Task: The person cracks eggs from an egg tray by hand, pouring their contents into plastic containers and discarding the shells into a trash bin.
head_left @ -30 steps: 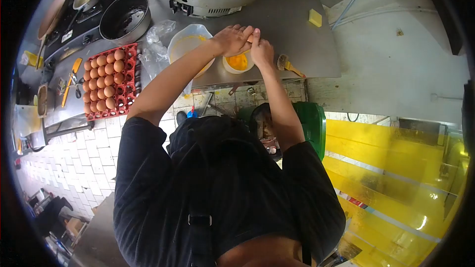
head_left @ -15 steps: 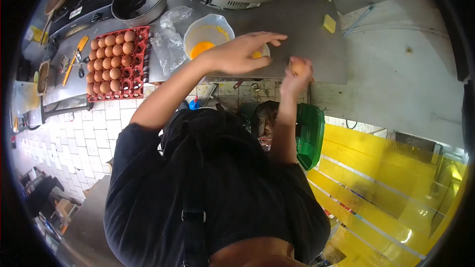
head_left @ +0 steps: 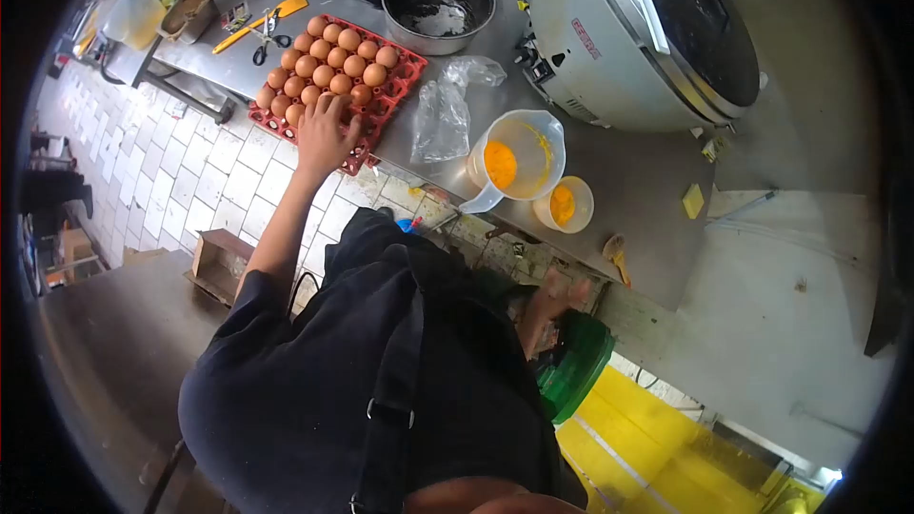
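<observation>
My left hand (head_left: 327,133) reaches over the near edge of a red egg tray (head_left: 392,105), fingers spread and bent down among the brown eggs (head_left: 336,57). Whether it grips an egg is hard to see; the fingers look apart. Low at the table's front edge, my right hand (head_left: 562,293) is above a green bin (head_left: 578,371). It is blurred by motion, its fingers seem apart, and no egg shows in it. Between the hands stand a clear jug (head_left: 543,133) with orange yolk and a smaller cup (head_left: 576,219), also holding yolk.
A crumpled plastic bag (head_left: 443,119) lies between tray and jug. Behind are a black round pan (head_left: 438,43) and a large grey cooker (head_left: 609,48). Scissors (head_left: 269,46) and an orange spatula (head_left: 257,27) lie left; a yellow-handled brush (head_left: 617,255) and yellow sponge (head_left: 692,201) lie right.
My left hand has moved from over the jug to the egg tray. My right hand, which held an egg, has dropped toward the bin. The view has turned.
</observation>
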Available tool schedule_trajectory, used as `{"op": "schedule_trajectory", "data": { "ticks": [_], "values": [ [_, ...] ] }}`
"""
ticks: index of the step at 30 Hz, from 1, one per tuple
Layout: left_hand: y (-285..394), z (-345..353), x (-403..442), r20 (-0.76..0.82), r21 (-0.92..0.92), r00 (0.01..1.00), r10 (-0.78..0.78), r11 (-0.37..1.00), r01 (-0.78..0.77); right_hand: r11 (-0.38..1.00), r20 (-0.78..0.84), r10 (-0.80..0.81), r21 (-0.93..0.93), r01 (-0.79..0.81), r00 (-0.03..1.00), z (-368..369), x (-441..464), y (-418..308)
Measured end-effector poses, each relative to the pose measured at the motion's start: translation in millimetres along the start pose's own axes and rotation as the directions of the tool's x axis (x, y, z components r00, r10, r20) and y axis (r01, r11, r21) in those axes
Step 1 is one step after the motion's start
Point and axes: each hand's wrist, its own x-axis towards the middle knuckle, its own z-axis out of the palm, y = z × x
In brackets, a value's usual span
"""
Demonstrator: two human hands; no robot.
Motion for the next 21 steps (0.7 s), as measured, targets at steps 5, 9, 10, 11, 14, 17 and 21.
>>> {"op": "schedule_trajectory", "data": {
  "ticks": [5, 9, 10, 11, 14, 17, 21],
  "values": [
    [-5, 52, 8, -0.094, 0.189, 0.995, -0.027, 0.981, 0.044, 0.983, 0.167, 0.083, 0.150, -0.109, 0.982, 77, 86, -126],
    [-12, 54, 13, -0.073, 0.159, 0.994, -0.081, 0.983, 0.092, 0.933, 0.152, 0.265, 0.210, -0.293, 0.952, 95, 88, -115],
    [-13, 55, 12, -0.062, 0.163, 0.994, -0.086, 0.982, 0.095, 0.963, 0.173, 0.234, 0.094, -0.253, 0.957, 92, 91, -110],
    [-12, 56, 12, -0.092, 0.150, 0.992, -0.081, 0.984, 0.094, 0.975, 0.188, 0.221, -0.028, -0.220, 0.957, 86, 92, -103],
    [-6, 54, 18, -0.087, 0.182, 0.992, -0.093, 0.977, 0.108, 0.993, 0.120, 0.116, 0.021, -0.119, 0.986, 69, 113, -96],
    [-9, 54, 22, 0.002, 0.257, 0.993, -0.122, 0.959, 0.117, 0.998, 0.128, -0.046, 0.045, 0.040, 0.991, 45, 138, -97],
    [-9, 60, 24, -0.013, 0.317, 0.998, -0.068, 0.946, 0.069, 0.979, 0.160, -0.203, 0.020, 0.203, 0.966, -2, 183, -160]
  ]
}}
